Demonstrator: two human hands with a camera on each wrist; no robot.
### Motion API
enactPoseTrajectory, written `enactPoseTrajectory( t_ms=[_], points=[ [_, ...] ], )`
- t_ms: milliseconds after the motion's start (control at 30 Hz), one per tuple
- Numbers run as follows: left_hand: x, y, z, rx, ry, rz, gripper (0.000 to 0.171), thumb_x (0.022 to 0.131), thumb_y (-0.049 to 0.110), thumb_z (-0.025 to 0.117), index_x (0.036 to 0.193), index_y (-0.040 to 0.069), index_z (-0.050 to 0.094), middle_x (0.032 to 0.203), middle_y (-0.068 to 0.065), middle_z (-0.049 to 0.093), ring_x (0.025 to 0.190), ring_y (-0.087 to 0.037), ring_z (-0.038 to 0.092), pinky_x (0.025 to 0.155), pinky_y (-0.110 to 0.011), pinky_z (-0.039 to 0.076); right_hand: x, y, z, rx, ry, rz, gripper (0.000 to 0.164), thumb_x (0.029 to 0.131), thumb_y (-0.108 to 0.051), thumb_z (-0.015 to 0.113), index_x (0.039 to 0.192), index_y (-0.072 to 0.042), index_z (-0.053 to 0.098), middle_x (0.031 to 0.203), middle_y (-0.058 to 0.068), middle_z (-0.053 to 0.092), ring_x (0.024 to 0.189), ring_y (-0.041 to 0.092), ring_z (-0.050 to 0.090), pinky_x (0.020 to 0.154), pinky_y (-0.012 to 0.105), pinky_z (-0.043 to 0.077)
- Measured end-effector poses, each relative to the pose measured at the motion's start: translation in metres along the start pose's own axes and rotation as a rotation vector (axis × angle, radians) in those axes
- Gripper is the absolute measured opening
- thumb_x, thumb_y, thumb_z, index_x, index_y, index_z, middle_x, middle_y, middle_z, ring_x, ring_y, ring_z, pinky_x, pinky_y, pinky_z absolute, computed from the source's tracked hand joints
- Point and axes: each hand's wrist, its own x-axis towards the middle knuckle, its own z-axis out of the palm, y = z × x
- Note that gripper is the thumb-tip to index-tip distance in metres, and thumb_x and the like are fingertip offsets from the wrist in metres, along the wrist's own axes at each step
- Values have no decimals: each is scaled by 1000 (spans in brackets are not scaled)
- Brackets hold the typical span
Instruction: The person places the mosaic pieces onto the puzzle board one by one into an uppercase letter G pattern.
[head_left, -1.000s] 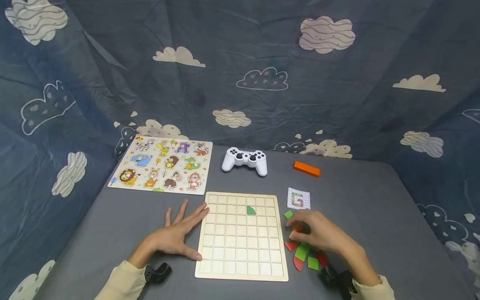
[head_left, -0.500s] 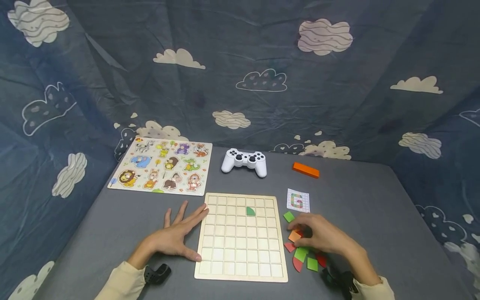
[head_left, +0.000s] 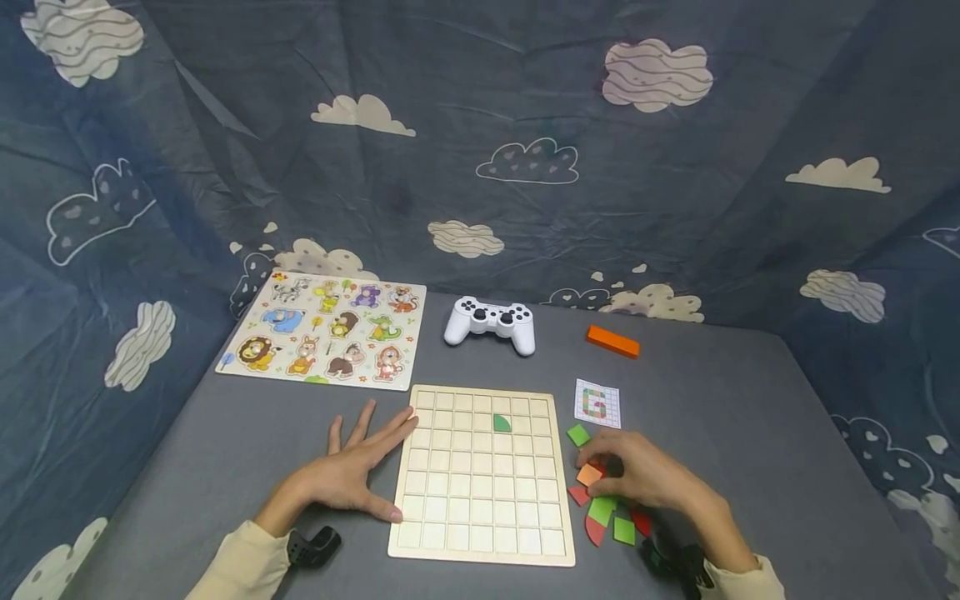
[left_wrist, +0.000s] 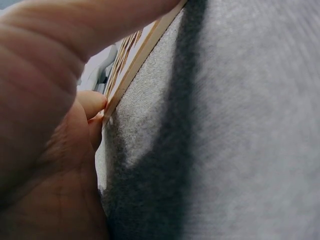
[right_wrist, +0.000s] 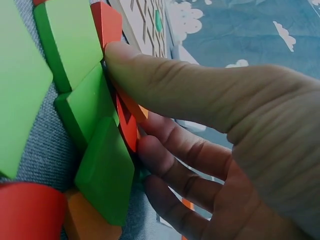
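One orange tile (head_left: 589,475) sits right of the wooden grid board (head_left: 517,464), and the right hand (head_left: 637,471) has it, thumb on the near side, index finger on the far side, pinched at its edges! The remaining fingers curl in behind, and a bit of red shows beneath them.

Around that grip it's crowded: a red triangle (head_left: 579,496) just to the near left, a light green tile (head_left: 602,509) right up against the thumb, then a red quarter-round (head_left: 595,531) touching it at the near end. A green square (head_left: 624,531) lies to the right of those, with another red piece (head_left: 641,522) partly tucked below the wrist. On the far side, one more green tile (head_left: 578,436) lies by the board's right edge.

Over on the left, the left hand (head_left: 348,475) is spread wide, gripping nothing, its fingertips and thumb resting against the board's left edge. A dark green quarter-round (head_left: 502,423) fills a cell in the second row from the far side.

Farther out, a card with a coloured G (head_left: 597,403), an orange block (head_left: 613,342), a white game controller (head_left: 491,324), and at far left an animal puzzle (head_left: 322,329), all before a cloud-patterned cloth (head_left: 525,225).
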Motion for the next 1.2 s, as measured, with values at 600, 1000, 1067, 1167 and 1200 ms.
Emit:
enactPoseTrajectory(
  t_ms=[600, 1000, 1067, 1167, 1200],
  points=[
    [1, 0, -1, -2, -4, -21, 121, 71, 53, 86, 162, 17, 15, 170, -7, 2, 147, -48, -27, 100, -75, -29, 3, -11, -5, -15, -5, 23, 29, 84, -17, 80, 113, -15, 75, 93, -12, 67, 79, 6, 57, 68, 23, 49],
    [0, 1, -1, -9, -4, -19, 121, 72, 52, 86, 163, 16, 15, 170, -7, 1, 147, -49, -27, 100, -76, -28, 22, -22, -3, -79, 55, -45, 24, 84, -12, 80, 108, -16, 76, 94, -10, 68, 78, 12, 58, 68, 24, 48],
    [0, 1, -1, -9, -5, -20, 121, 72, 52, 86, 163, 16, 14, 170, -7, 1, 147, -48, -27, 100, -76, -28, 25, -23, -3, -92, 64, -62, 23, 85, -13, 80, 107, -17, 76, 97, -11, 70, 81, 10, 59, 71, 26, 51],
    [0, 1, -1, -8, -5, -22, 121, 72, 52, 86, 163, 16, 14, 170, -7, 1, 147, -48, -27, 100, -76, -28, 29, -25, -2, -97, 70, -83, 22, 86, -13, 79, 107, -17, 76, 99, -10, 71, 84, 11, 62, 74, 31, 55],
    [0, 1, -1, -7, -6, -22, 121, 72, 52, 86, 163, 16, 15, 170, -7, 1, 147, -48, -27, 100, -76, -28, 30, -25, -2, -96, 70, -91, 22, 86, -13, 79, 107, -17, 76, 100, -10, 71, 85, 11, 63, 75, 32, 56]
  ],
)
